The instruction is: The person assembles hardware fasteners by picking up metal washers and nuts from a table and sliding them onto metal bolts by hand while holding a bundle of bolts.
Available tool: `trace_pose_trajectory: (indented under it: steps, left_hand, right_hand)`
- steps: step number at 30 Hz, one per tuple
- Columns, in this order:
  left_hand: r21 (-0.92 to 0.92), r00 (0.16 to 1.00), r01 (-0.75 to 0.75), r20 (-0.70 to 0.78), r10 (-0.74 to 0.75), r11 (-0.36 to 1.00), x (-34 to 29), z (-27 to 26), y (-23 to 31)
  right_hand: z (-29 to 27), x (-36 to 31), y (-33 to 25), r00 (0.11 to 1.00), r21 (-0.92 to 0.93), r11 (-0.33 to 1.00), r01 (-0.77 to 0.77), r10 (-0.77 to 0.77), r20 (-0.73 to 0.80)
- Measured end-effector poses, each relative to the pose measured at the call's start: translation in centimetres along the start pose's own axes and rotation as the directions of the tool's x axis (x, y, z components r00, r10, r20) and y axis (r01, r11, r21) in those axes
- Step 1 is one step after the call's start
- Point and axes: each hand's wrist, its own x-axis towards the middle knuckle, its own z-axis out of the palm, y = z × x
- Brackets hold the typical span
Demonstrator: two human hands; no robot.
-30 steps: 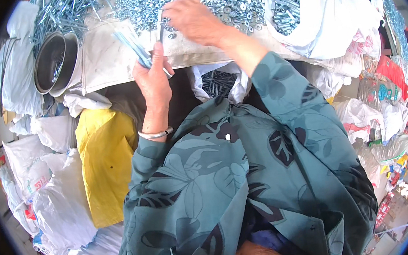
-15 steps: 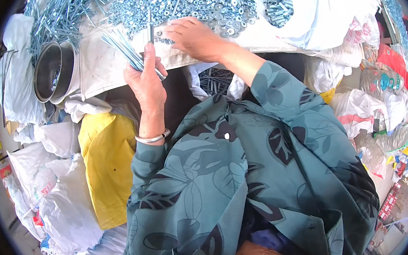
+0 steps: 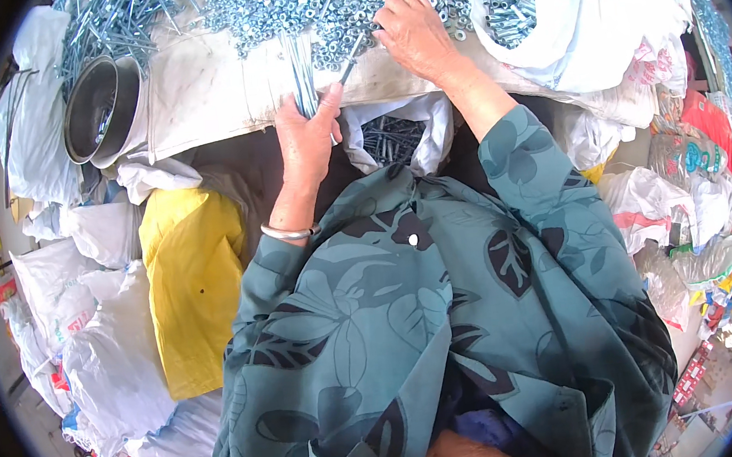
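Note:
My left hand is closed round a bundle of long thin silvery metal rods that stand up past its fingers, over the front edge of the cloth-covered table. A single rod slants up and right from beside its thumb, towards the nuts. My right hand is at the near side of a heap of small metal nuts and washers, its fingers curled in. A small dark thing shows at its fingertips, too small to name.
A dark metal bowl with a few small pieces inside stands on the left. More long rods are heaped behind it. A white bag lies at right. Below the table edge, an open white sack holds dark bolts.
Both hands have moved right; the right one has also gone farther into the nuts. The bundle has turned from leaning left to nearly upright, and the single rod now tilts right.

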Motion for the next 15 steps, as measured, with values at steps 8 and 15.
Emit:
trace_pose_trajectory:
  steps: [8, 15]
  left_hand:
    - [0.033, 1.0, 0.009, 0.008, -0.009, 0.999, -0.1, -0.1, 0.0]
    - [0.177, 0.999, -0.052, 0.02, 0.049, 0.983, -0.1, -0.3, 0.8]
  right_hand:
    - [-3.1, 0.2, -1.6, 0.904, 0.796, 0.446, -0.409, 0.319, 0.286]
    - [-3.8, -0.2, -2.1, 0.902, 0.877, 0.241, -0.415, 0.236, 0.362]
